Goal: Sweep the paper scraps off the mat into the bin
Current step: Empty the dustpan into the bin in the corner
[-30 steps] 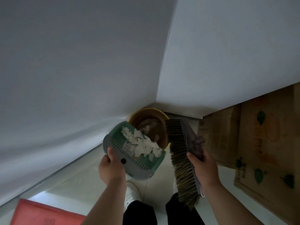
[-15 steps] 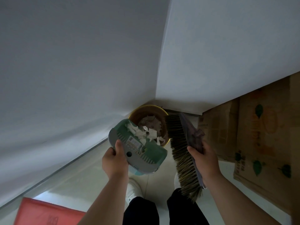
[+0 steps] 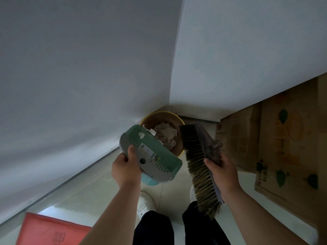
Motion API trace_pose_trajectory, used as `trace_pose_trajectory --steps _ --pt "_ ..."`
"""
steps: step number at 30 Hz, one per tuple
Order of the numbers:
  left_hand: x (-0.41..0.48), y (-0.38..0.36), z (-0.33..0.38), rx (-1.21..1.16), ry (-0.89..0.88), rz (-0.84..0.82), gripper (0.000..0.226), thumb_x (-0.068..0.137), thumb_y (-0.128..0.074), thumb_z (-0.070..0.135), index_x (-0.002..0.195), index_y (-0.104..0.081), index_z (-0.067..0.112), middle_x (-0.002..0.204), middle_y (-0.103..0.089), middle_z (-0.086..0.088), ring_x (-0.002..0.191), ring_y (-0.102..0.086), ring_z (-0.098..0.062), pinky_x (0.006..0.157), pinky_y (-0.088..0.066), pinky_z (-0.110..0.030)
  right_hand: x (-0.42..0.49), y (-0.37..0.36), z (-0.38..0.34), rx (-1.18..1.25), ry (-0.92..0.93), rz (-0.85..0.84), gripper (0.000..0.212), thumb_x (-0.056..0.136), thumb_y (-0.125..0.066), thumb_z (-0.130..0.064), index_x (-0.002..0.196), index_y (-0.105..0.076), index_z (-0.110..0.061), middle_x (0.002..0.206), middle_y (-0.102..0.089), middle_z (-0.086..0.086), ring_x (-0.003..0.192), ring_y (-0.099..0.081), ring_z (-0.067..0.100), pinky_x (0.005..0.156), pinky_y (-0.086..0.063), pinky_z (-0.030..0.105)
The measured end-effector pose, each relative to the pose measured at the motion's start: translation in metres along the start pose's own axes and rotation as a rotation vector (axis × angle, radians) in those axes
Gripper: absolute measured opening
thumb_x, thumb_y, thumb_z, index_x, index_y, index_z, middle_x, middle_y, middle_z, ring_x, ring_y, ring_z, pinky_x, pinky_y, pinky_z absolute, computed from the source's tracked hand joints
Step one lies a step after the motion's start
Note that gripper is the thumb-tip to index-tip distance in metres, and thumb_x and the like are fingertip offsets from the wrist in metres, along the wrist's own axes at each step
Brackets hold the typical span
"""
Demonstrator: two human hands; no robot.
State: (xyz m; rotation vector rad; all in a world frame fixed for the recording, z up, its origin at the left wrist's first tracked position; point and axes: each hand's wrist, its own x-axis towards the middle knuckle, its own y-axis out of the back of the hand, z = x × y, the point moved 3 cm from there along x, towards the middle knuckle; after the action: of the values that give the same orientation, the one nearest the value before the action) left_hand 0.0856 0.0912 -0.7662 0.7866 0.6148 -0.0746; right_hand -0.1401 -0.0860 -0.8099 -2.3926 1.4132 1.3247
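My left hand (image 3: 126, 169) grips a green and grey dustpan (image 3: 150, 152), tipped steeply with its mouth over a round bin (image 3: 178, 152) with a gold rim in the room corner. White paper scraps (image 3: 166, 135) lie piled inside the bin; one or two scraps still cling near the dustpan's lip. My right hand (image 3: 223, 171) holds a hand brush (image 3: 198, 161) by its grey back, bristles facing left, just right of the bin. A red mat (image 3: 51, 230) shows at the bottom left corner.
White walls (image 3: 88, 68) meet in the corner right behind the bin. Stacked cardboard boxes (image 3: 283, 156) stand against the right wall. My legs and white shoes (image 3: 146, 202) are on the pale tiled floor below the dustpan.
The dustpan has tilted further toward the bin and the scraps have slid out of it into the bin. The brush has stayed beside the bin.
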Motion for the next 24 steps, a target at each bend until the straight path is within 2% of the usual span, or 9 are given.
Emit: trace_pose_trajectory --steps 5,7,10,13,16,20,24 --pt "-0.0008 -0.0049 0.0045 -0.029 0.02 -0.044 0.057 0.089 -0.057 0.051 0.074 -0.059 -0.004 0.072 -0.069 -0.021 0.072 -0.07 -0.04 0.062 -0.062 -0.056 0.0004 -0.0013 -0.0009 0.012 0.001 -0.002 0.014 0.085 -0.072 -0.035 0.098 -0.067 -0.037 0.095 -0.071 -0.007 0.096 -0.065 0.018 0.092 -0.053 0.051" --pt "-0.0023 -0.0064 0.0056 -0.047 0.038 -0.069 0.049 0.093 -0.06 0.044 0.069 -0.058 0.002 0.068 -0.07 -0.016 0.068 -0.071 -0.035 0.063 -0.063 -0.052 0.0007 -0.0017 -0.001 0.017 -0.002 0.002 0.014 0.085 -0.073 -0.035 0.098 -0.067 -0.036 0.096 -0.071 -0.006 0.097 -0.065 0.019 0.092 -0.052 0.052" --pt "-0.0052 -0.0064 0.0058 -0.044 0.049 -0.058 0.04 0.093 -0.063 0.037 0.064 -0.053 0.011 0.064 -0.069 -0.013 0.067 -0.073 -0.036 0.061 -0.064 -0.052 0.0004 -0.0019 -0.0017 0.022 -0.004 0.001 0.015 0.086 -0.072 -0.033 0.099 -0.067 -0.035 0.097 -0.071 -0.006 0.098 -0.065 0.019 0.094 -0.052 0.052" --pt "-0.0067 -0.0057 0.0044 -0.034 0.052 -0.081 0.039 0.095 -0.063 0.033 0.067 -0.059 0.005 0.056 -0.066 -0.007 0.056 -0.07 -0.028 0.059 -0.064 -0.049 -0.0001 -0.002 -0.0028 0.031 -0.004 -0.001 0.015 0.087 -0.071 -0.031 0.101 -0.066 -0.033 0.098 -0.07 -0.005 0.099 -0.064 0.018 0.095 -0.051 0.051" --pt "-0.0061 -0.0061 0.0011 -0.022 0.048 -0.107 0.045 0.094 -0.063 0.036 0.078 -0.066 -0.006 0.054 -0.069 -0.006 0.056 -0.072 -0.028 0.059 -0.063 -0.053 -0.0002 -0.0029 -0.0033 0.037 -0.003 -0.005 0.017 0.087 -0.071 -0.031 0.103 -0.066 -0.032 0.099 -0.07 -0.006 0.1 -0.064 0.019 0.095 -0.051 0.05" --pt "-0.0058 -0.0058 0.0003 -0.043 0.081 -0.105 0.036 0.096 -0.062 0.03 0.072 -0.063 0.003 0.046 -0.065 0.003 0.042 -0.066 -0.012 0.059 -0.064 -0.044 0.0006 -0.0031 -0.002 0.037 -0.003 -0.008 0.016 0.088 -0.071 -0.03 0.103 -0.066 -0.032 0.099 -0.07 -0.006 0.099 -0.064 0.018 0.094 -0.051 0.048" --pt "-0.0039 -0.0056 -0.0007 -0.074 0.102 -0.111 0.035 0.098 -0.062 0.031 0.076 -0.065 0.005 0.052 -0.07 0.001 0.046 -0.07 -0.015 0.058 -0.063 -0.039 0.0014 -0.0016 0.0006 0.025 -0.006 -0.007 0.015 0.087 -0.072 -0.033 0.102 -0.067 -0.034 0.098 -0.07 -0.007 0.099 -0.064 0.018 0.094 -0.051 0.048"
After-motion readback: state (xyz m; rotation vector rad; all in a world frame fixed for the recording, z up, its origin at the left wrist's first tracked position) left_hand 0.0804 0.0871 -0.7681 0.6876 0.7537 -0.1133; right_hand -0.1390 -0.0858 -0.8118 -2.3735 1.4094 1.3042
